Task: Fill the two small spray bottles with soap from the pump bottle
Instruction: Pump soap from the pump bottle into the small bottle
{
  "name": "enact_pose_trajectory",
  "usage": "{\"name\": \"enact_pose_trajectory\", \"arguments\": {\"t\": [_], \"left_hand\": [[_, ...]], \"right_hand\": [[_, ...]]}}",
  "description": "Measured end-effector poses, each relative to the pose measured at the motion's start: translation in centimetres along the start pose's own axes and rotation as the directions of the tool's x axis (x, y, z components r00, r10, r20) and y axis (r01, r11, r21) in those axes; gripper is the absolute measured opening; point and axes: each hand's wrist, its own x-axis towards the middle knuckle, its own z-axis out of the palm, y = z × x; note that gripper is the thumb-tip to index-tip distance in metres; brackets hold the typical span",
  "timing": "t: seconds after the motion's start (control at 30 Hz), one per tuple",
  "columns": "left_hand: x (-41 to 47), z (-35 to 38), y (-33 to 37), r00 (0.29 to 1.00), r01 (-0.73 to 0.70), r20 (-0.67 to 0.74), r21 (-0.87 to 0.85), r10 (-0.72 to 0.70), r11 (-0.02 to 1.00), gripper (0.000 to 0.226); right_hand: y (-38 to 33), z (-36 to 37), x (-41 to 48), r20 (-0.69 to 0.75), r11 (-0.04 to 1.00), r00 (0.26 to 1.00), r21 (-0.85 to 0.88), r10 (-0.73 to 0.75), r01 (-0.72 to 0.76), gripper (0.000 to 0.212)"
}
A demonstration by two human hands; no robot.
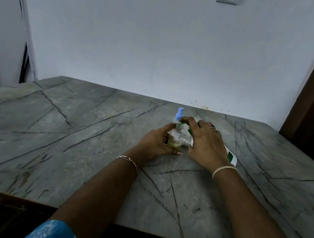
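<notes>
Head, left hand (157, 142) holds spray bottle (175, 136), right hand (206, 143) holds pump bottle (232, 157)

Grey table (70, 137) veined with dark lines — blue cap (179, 113), yellow-green soap (173, 144), my sleeve (53, 233) blue with pale print.

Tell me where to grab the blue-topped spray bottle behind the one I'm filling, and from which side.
Probably pinch the blue-topped spray bottle at its neck, just under the sprayer, coming from above and the left. It stands upright with only its top showing; the left hand and the open bottle cover its body, and the right hand on the pump bottle blocks the right.
</notes>
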Motion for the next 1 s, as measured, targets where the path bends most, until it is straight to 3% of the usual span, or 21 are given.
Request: {"name": "enact_pose_trajectory", "arguments": {"t": [0.3, 0.53, 1.0], "left_hand": [[-0.3, 0.1, 0.5, 0.999, -0.012, -0.032, 0.095, 0.015, 0.995, 0.093], [0.1, 0.3, -0.1, 0.999, -0.022, -0.041, 0.077, 0.026, 0.997, 0.091], [0.3, 0.4, -0.5, 0.999, -0.018, -0.044, 0.059, 0.020, 0.998, 0.095]], "right_hand": [[0.3, -0.1, -0.4, 0.029, 1.000, 1.000, -0.009, -0.002, 0.002, 0.083], [0.0, -0.1, 0.0, 0.015, 1.000, 1.000, 0.025, -0.001, 0.001, 0.074], [0.1, -0.4, -0.4, 0.035, 1.000, 0.999, -0.020, 0.001, 0.000, 0.080]]}}
